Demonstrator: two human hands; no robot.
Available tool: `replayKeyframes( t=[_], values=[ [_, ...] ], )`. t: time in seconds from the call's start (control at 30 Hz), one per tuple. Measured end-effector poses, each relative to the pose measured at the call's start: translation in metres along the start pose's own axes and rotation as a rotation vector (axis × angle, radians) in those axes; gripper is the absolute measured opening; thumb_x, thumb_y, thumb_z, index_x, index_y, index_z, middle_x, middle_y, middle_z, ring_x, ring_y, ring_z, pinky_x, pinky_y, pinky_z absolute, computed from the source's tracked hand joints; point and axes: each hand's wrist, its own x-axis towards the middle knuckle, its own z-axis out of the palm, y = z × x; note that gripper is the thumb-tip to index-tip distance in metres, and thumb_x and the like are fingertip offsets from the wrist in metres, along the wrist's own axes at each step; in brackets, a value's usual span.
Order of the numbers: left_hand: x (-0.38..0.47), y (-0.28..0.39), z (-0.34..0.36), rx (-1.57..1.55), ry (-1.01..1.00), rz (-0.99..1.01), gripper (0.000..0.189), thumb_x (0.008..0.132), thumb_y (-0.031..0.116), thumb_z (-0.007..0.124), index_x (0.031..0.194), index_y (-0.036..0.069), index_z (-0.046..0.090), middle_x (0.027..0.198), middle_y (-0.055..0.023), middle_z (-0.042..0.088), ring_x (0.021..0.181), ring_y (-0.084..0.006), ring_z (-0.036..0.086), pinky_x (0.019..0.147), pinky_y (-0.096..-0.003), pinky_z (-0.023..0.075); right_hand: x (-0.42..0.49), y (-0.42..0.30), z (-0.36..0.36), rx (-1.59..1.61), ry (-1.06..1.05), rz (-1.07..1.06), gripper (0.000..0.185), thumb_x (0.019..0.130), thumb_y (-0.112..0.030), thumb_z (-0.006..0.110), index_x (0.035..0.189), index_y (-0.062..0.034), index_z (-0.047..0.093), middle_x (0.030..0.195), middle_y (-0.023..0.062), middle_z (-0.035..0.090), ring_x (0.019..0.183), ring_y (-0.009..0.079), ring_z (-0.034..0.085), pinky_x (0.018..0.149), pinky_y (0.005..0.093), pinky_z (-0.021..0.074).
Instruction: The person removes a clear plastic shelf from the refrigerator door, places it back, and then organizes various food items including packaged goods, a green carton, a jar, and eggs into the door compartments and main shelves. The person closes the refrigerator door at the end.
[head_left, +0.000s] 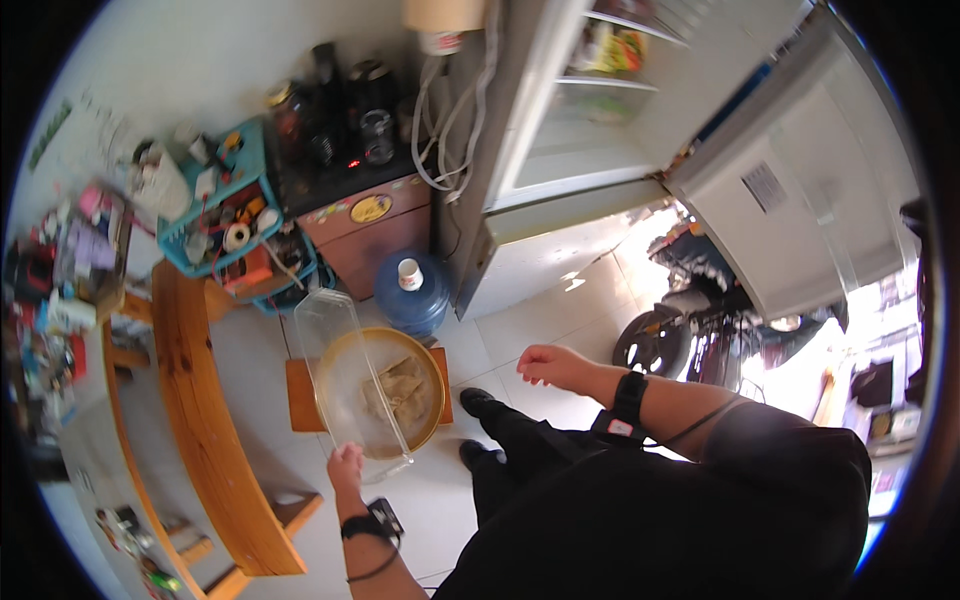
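My left hand (346, 466) grips the near end of a clear plastic refrigerator drawer (326, 322). The drawer is tilted above a round yellow basin (437, 375) and covers part of it from view. In the basin lies a crumpled beige cloth (405, 390), apparently in cloudy water. A brown wooden stool (303, 394) shows under the basin. My right hand (556, 367) is in the air to the right of the basin, with its fingers curled and nothing visible in it.
The refrigerator (577, 154) stands with its door (795, 180) swung wide. A blue water jug (412, 300) bears a paper cup (409, 274). Left are a wooden bench (202, 420) and turquoise baskets (176, 244). A wheeled vehicle (652, 341) stands beyond my right hand.
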Motion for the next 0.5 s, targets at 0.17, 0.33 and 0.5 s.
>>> replayKeyframes(
  t=[0.17, 0.33, 0.5],
  values=[
    [-0.084, 0.078, 0.044, -0.451, -0.286, -0.021, 0.035, 0.085, 0.034, 0.057, 0.108, 0.008, 0.055, 0.095, -0.0074, 0.064, 0.075, -0.0174, 0.062, 0.064, -0.0288, 0.0506, -0.033, 0.002, 0.055, -0.193, -0.076, -0.104, 0.044, 0.078, -0.023, 0.061, 0.116, -0.0057, 0.048, 0.099, 0.0100, 0.058, 0.091, 0.0188, 0.055, 0.080, 0.0300, 0.0447],
    [-0.146, 0.165, 0.113, -1.028, -0.688, -0.398, 0.032, 0.086, 0.024, 0.055, 0.116, 0.014, 0.052, 0.105, 0.0005, 0.061, 0.087, -0.0146, 0.060, 0.061, -0.0283, 0.0519, -0.072, -0.031, 0.065, -0.239, -0.006, -0.578, 0.094, 0.072, -0.029, 0.069, 0.141, -0.0123, 0.007, 0.131, 0.0199, 0.034, 0.121, 0.0316, 0.036, 0.098, 0.0370, 0.0338],
    [-0.188, 0.224, 0.176, -0.839, -1.024, -0.377, 0.027, 0.090, 0.026, 0.050, 0.115, 0.016, 0.051, 0.100, 0.0030, 0.061, 0.082, -0.0070, 0.058, 0.061, -0.0251, 0.0504, -0.123, -0.045, 0.027, -0.238, 0.286, -0.844, 0.103, 0.066, -0.027, 0.071, 0.142, -0.0142, 0.002, 0.134, 0.0223, 0.029, 0.119, 0.0387, 0.036, 0.096, 0.0381, 0.0359]
  ],
)
